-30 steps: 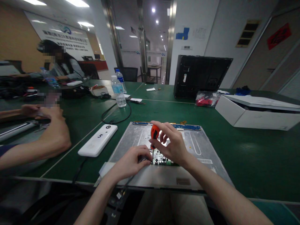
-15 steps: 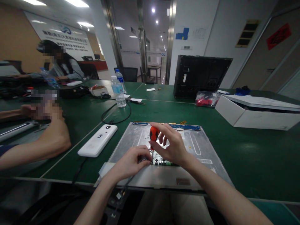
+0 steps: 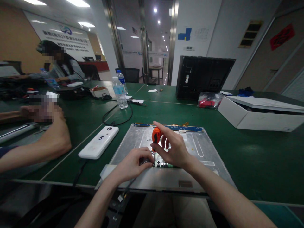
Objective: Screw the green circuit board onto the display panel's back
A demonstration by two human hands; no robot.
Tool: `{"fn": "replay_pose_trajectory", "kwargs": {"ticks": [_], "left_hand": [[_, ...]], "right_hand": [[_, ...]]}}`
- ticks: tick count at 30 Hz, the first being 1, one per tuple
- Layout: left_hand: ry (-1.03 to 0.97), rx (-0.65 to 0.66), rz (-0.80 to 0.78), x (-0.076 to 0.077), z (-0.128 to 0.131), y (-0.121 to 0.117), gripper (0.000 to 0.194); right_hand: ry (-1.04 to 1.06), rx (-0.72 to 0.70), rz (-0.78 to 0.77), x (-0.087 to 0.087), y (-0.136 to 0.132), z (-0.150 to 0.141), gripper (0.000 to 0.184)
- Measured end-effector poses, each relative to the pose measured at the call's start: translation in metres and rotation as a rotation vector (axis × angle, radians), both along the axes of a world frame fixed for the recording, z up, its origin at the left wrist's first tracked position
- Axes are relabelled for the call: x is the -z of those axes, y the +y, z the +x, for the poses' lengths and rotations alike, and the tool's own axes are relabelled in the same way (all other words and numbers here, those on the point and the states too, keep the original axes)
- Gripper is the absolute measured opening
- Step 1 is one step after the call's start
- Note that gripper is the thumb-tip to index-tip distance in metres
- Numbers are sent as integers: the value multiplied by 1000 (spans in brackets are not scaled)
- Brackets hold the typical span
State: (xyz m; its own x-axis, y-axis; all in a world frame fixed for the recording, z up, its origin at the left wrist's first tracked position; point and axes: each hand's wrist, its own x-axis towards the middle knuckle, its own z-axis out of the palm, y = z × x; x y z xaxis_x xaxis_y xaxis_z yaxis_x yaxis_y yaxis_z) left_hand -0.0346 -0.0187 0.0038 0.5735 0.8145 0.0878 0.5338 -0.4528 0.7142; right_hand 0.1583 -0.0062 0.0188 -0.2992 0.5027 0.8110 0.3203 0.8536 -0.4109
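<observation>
Spanning the foreground and middle ground: one green tabletop (image 3: 256,158) with pale seam lines. On it, at the near edge, one flat silver metal panel (image 3: 163,180), a blue strip along its far side. Beyond, to the right, one black plastic monitor housing (image 3: 204,77), upright; nearer, one long white cardboard box (image 3: 268,118). Left of the panel, one white rounded slab (image 3: 98,142) marked "5"; farther off, one clear plastic bottle (image 3: 120,93) with a blue label. Right hand (image 3: 174,145): thumb and fingers closed on the screwdriver handle. Left hand (image 3: 131,163): fingers bent beside the shaft; whether they pinch anything, cannot tell. On the panel, between the hands, one green-and-white circuit board (image 3: 162,165), partly hidden. Lastly, one orange-and-black screwdriver (image 3: 156,135), near upright, shaft down at the board's left side.
</observation>
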Motion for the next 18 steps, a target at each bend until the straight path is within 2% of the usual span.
{"fn": "replay_pose_trajectory", "kwargs": {"ticks": [5,12,18], "left_hand": [[-15,23,-11,0,-1,0,12],[-13,2,4,1,-1,1,12],[8,27,18,2,-2,2,11]], "right_hand": [[45,-54,-9,-1,-3,0,57],[5,7,40,-1,2,-1,52],[-7,-55,-42,-2,-2,1,63]]}}
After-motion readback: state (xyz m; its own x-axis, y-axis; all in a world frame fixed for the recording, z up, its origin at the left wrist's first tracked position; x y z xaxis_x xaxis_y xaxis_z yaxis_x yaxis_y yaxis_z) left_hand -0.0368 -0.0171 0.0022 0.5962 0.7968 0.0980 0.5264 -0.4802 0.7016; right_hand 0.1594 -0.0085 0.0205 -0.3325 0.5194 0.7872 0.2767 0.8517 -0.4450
